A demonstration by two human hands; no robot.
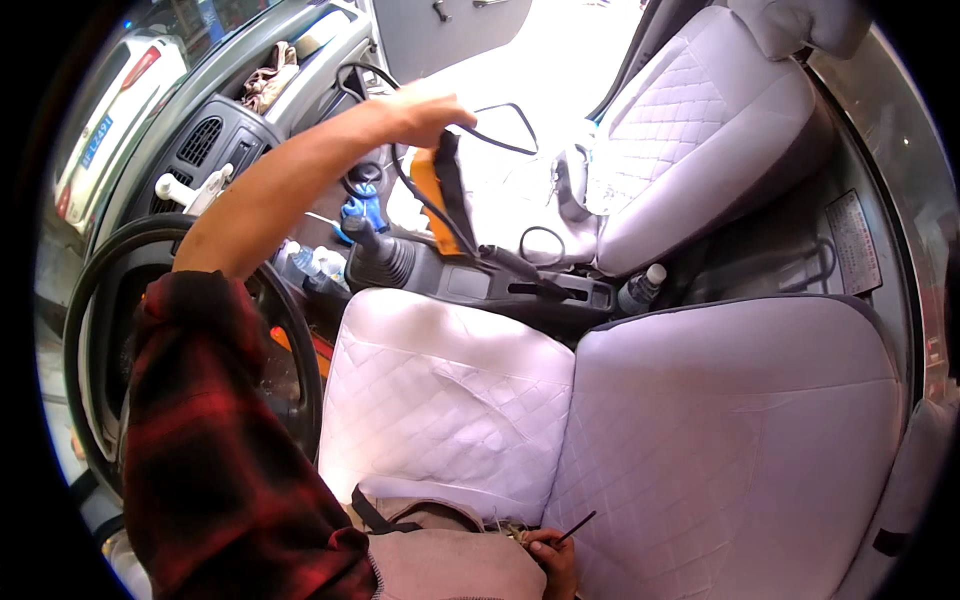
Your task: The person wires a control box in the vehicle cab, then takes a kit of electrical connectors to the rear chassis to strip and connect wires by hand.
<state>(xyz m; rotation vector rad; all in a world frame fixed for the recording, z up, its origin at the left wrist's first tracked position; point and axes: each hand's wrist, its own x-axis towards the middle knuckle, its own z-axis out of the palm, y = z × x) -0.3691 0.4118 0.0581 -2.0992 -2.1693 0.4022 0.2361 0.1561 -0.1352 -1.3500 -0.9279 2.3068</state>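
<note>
My left arm, in a red and black plaid sleeve, reaches across the car cabin. My left hand point(428, 112) grips the top of an orange hand-held meter point(432, 188), which hangs over the centre console with black cables point(505, 130) looping from it. My right hand point(552, 562) is low at the near edge of the driver's seat, fingers closed on a thin black probe point(579, 526) that points up and to the right. The rest of the probe is hidden in the hand.
The white quilted driver's seat cushion point(440, 400) and backrest point(740, 440) fill the middle. The steering wheel point(92, 300) is at left. A gear lever point(366, 238), handbrake point(540, 288) and plastic bottle point(641, 288) sit between the seats, the passenger seat point(690, 130) beyond.
</note>
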